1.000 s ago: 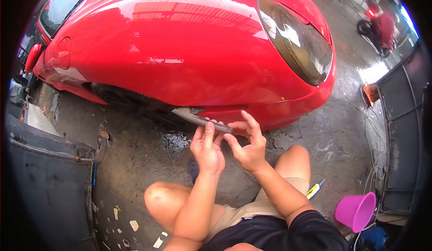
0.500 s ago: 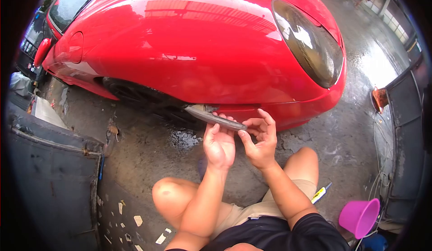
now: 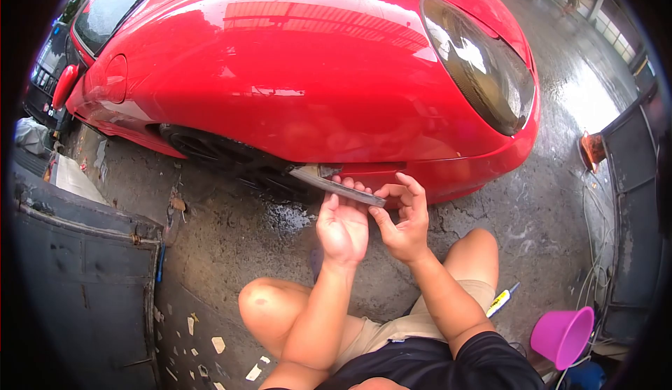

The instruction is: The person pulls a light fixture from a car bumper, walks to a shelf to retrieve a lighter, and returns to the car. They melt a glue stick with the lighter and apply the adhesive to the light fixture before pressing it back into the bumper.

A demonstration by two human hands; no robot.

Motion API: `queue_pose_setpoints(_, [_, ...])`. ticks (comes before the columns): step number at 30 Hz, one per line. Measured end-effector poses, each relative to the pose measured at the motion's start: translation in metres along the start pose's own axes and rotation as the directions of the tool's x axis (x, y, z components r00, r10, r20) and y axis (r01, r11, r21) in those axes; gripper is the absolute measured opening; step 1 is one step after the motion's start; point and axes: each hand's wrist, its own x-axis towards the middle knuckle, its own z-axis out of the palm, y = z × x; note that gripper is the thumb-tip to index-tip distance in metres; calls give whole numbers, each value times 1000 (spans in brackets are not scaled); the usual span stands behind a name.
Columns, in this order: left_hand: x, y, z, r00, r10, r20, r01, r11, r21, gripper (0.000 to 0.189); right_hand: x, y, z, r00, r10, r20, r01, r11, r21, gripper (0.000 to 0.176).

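Observation:
A long, thin dark grey strip (image 3: 344, 190) slants out from the lower edge of the red car (image 3: 280, 110), just ahead of its black wheel (image 3: 217, 152). My left hand (image 3: 343, 225) is palm up under the strip, with its fingers behind it and the thumb against its near side. At the strip's right end, my right hand (image 3: 402, 215) pinches the tip between thumb and fingers. The strip's far left end meets the car's body near the wheel arch.
A pink bucket (image 3: 562, 337) and a yellow-labelled tube (image 3: 501, 299) are on the ground at the right. Cables (image 3: 595, 250) run beside the dark right panel (image 3: 633, 201). Another dark panel (image 3: 84, 278) stands at the left, near scattered paper scraps (image 3: 218, 345).
The view has shifted slightly. Both hands keep nearly the same hold on the strip, with the right fingers a little lower.

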Motion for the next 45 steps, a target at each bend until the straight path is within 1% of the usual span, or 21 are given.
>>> queue_pose_setpoints(2, [1,1,-2,1000,-1,12,1,1000,-11,34,-1,5,0,999,-44,24,45,998,-45,70])
queue_pose_setpoints(5, [-1,4,4,999,-6,-35,7,1000,21,34,2,6,-2,995,-90,37,93,994,-63,69])
queue_pose_setpoints(8, [-5,7,12,999,18,-49,-15,998,66,35,3,5,-1,996,-92,13,92,996,-15,68])
queue_pose_setpoints(11, [-7,10,25,996,27,-90,-20,996,82,40,4,11,0,988,-156,14,156,988,-23,67])
queue_pose_setpoints(14, [-6,10,26,989,65,-133,-39,981,188,48,4,18,-3,984,-176,22,177,984,-32,68])
queue_pose_setpoints(17, [-5,12,26,980,98,-174,-55,970,237,46,7,20,-5,980,-194,52,196,980,-39,68])
queue_pose_setpoints(20, [-3,12,9,994,76,-75,-62,983,174,42,6,20,-5,990,-144,10,144,990,-10,68])
queue_pose_setpoints(23, [0,6,-3,997,73,19,-75,982,174,41,7,19,-7,988,-152,-21,152,988,-15,68])
queue_pose_setpoints(26, [-1,2,1,999,44,-31,-37,980,197,38,6,20,-10,991,-134,-7,134,991,-8,67])
queue_pose_setpoints(29, [-8,-2,6,999,4,-41,6,971,240,36,7,18,-12,994,-83,-71,87,995,49,66])
queue_pose_setpoints(30, [-10,-3,5,999,-36,11,33,971,236,34,8,19,-14,991,-79,-104,85,994,61,67])
queue_pose_setpoints(33, [-10,1,13,998,-63,32,49,942,331,35,15,19,-22,990,-61,-124,71,994,78,68])
queue_pose_setpoints(34, [-10,4,18,998,-67,16,57,927,370,33,16,24,-24,992,-71,-108,81,993,89,72])
queue_pose_setpoints(37, [-6,7,15,999,-41,24,27,902,431,32,14,19,-22,995,41,-87,-23,980,197,76])
queue_pose_setpoints(38, [-5,3,13,999,-23,30,8,904,428,32,15,19,-24,993,-28,-111,41,993,113,78])
queue_pose_setpoints(41, [1,-14,2,996,33,87,-66,910,408,34,9,21,-48,973,-152,-172,143,988,-63,74])
queue_pose_setpoints(42, [1,-17,0,995,47,90,-81,909,409,34,6,25,-60,957,-207,-205,188,976,-109,68])
queue_pose_setpoints(43, [4,-19,-4,991,49,125,-96,908,407,34,2,29,-69,945,-226,-236,202,972,-123,63])
queue_pose_setpoints(45, [5,-22,-18,982,83,169,-143,914,379,35,-1,31,-84,945,-283,-166,246,945,-216,60])
